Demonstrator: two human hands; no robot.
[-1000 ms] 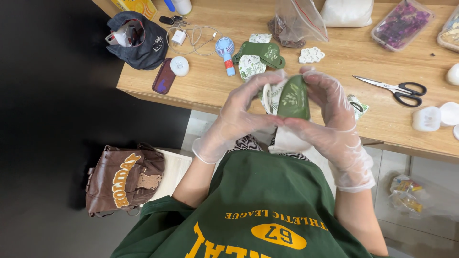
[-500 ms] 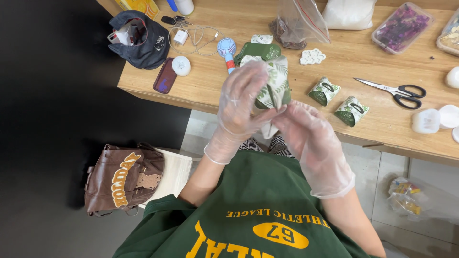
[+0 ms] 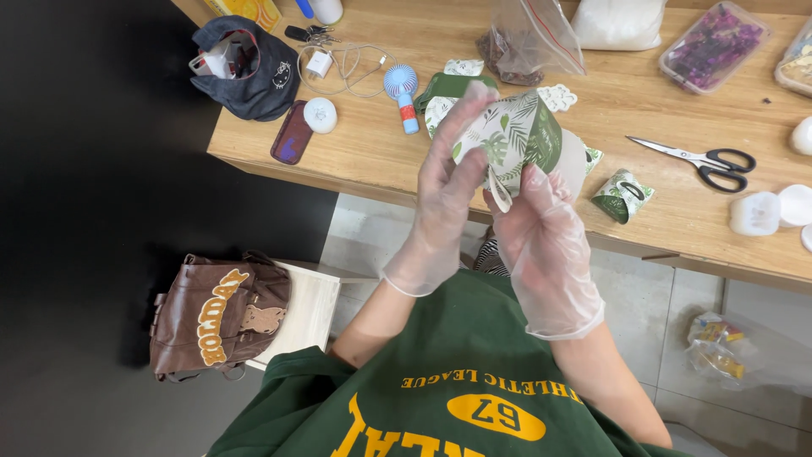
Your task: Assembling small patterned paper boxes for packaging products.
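Observation:
Both my hands wear clear thin gloves and are raised over the front edge of the wooden table (image 3: 372, 161). Between them is a small fabric pouch (image 3: 518, 134), white with green leaf print and a dark green side. My left hand (image 3: 440, 199) presses flat fingers against the pouch's left side. My right hand (image 3: 541, 241) grips it from below, where a loose white strip hangs down. Another folded leaf-print pouch (image 3: 622, 196) lies on the table just to the right.
Black-handled scissors (image 3: 702, 161) lie at the right, with white round pieces (image 3: 765, 211) beyond. A blue mini fan (image 3: 401, 91), phone (image 3: 292, 134), black cap (image 3: 245, 63), zip bag (image 3: 529, 38) and purple-filled box (image 3: 715, 42) sit farther back. A brown bag (image 3: 216, 313) rests on a stool below.
The pouch has been lifted and turned, so its white leaf-print side now faces up. My left hand's fingers have straightened against it. The right hand moved under it.

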